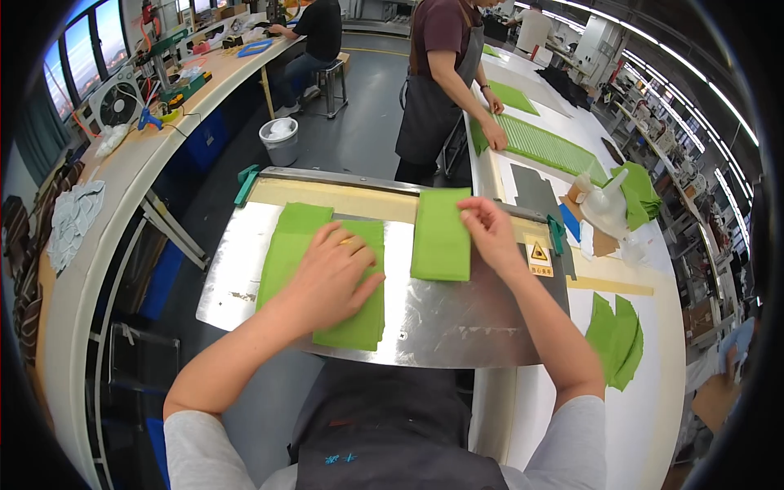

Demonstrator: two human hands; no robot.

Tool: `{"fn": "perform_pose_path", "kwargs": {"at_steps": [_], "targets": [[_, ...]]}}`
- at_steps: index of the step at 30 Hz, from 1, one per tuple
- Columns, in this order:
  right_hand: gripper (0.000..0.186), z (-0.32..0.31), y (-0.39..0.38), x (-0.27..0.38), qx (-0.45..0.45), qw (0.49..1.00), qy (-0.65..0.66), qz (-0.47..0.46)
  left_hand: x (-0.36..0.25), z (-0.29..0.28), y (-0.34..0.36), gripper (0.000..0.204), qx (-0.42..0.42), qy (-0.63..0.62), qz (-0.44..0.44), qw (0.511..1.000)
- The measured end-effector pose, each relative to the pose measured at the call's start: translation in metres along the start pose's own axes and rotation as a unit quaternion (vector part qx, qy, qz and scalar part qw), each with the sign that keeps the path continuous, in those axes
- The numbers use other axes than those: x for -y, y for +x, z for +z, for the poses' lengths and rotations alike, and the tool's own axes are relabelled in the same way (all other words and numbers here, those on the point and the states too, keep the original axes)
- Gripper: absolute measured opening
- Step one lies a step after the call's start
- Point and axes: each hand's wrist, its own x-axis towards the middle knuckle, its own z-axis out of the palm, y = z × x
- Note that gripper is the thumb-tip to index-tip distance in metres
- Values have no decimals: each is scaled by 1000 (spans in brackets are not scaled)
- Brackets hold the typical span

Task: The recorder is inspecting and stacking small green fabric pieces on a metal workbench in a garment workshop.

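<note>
Two overlapping stacks of green fabric pieces [351, 328] lie on the left half of a shiny metal plate [469, 327]. My left hand [333, 268] rests on top of them, its fingers bent and slightly apart, holding nothing that I can see. Right of these stacks is a separate, neatly squared green fabric rectangle [441, 245]. At its upper right edge my right hand [495, 233] pinches it between thumb and forefinger. How many layers are in that pinch is hidden.
Green clamps [245, 186] sit at the plate's far corners. On the white table [531, 408] at right lie loose green pieces [614, 339]. A co-worker [441, 90] handles green strips [539, 145] beyond. A white bucket [280, 147] stands on the floor; a long workbench [163, 155] runs left.
</note>
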Motion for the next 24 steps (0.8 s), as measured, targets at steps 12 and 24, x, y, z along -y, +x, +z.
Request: {"fn": "perform_pose_path", "kwargs": {"at_steps": [12, 24], "targets": [[39, -5, -19, 10, 39, 905, -376, -194, 25, 92, 86, 48, 23, 11, 46, 999], [46, -3, -19, 6, 81, 903, -406, -119, 33, 92, 85, 47, 18, 26, 41, 999]]}}
